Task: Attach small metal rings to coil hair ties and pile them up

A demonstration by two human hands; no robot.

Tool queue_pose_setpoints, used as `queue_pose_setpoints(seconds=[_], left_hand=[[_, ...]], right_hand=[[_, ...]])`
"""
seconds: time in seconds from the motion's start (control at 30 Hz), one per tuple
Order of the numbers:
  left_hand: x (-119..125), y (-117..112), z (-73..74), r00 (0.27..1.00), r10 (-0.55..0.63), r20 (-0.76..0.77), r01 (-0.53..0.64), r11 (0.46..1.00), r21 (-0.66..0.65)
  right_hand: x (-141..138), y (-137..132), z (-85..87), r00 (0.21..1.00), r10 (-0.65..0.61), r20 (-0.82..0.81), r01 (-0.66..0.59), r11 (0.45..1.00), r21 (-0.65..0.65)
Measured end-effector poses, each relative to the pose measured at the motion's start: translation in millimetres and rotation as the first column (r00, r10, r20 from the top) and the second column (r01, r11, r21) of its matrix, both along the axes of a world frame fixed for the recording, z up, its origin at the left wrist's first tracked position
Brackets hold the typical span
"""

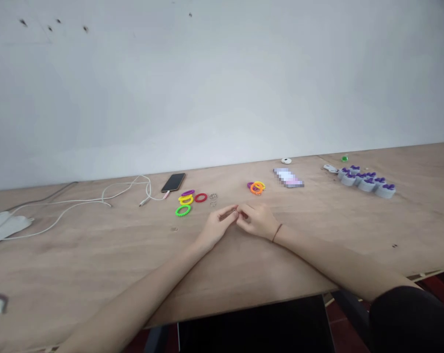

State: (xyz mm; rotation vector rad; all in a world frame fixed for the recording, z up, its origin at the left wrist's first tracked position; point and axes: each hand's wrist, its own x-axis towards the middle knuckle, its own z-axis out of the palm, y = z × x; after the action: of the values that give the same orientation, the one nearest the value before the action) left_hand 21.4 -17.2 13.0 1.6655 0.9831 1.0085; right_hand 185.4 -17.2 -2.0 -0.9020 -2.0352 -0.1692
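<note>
My left hand and my right hand meet at the fingertips above the wooden table. Pinched between both hands is a small metal split ring, partly hidden by my fingers. Just beyond my left hand lies a small stack of metal rings. Further left are spiral hair ties in green, yellow and red. A tangled bunch of orange, yellow and purple spiral hair ties lies beyond my right hand. A thin brown cord circles my right wrist.
A black smartphone lies at the table's back, with a white cable trailing left. A blurred flat object and a row of purple-topped white cups stand to the right. A white wall rises behind the table.
</note>
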Motion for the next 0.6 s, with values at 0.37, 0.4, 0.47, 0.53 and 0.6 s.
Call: queue_pose_setpoints(seconds=[0.37, 0.4, 0.47, 0.53, 0.6], left_hand=[[-10.4, 15.8, 2.9, 0.983, 0.163, 0.082, -0.163, 0.987, -0.010], [-18.1, 21.8, 5.9, 0.977, 0.191, 0.091, -0.191, 0.982, -0.012], [-37.0, 35.2, 12.3, 0.962, 0.262, 0.081, -0.264, 0.964, 0.021], [-56.5, 47.8, 17.6, 0.945, 0.321, 0.066, -0.326, 0.942, 0.078], [-72.3, 56.7, 20.5, 0.935, 0.354, 0.032, -0.355, 0.927, 0.119]], right_hand=[[-17.2, 1.6, -3.3, 0.995, -0.086, -0.045, 0.078, 0.985, -0.152], [-20.8, 3.8, -4.7, 0.995, -0.087, -0.044, 0.077, 0.979, -0.190], [-31.3, 9.9, -7.2, 0.998, -0.061, 0.018, 0.064, 0.974, -0.218], [-47.8, 18.5, -8.2, 0.992, 0.007, 0.123, 0.017, 0.980, -0.199], [-70.5, 29.1, -7.5, 0.979, 0.093, 0.179, -0.060, 0.982, -0.180]])
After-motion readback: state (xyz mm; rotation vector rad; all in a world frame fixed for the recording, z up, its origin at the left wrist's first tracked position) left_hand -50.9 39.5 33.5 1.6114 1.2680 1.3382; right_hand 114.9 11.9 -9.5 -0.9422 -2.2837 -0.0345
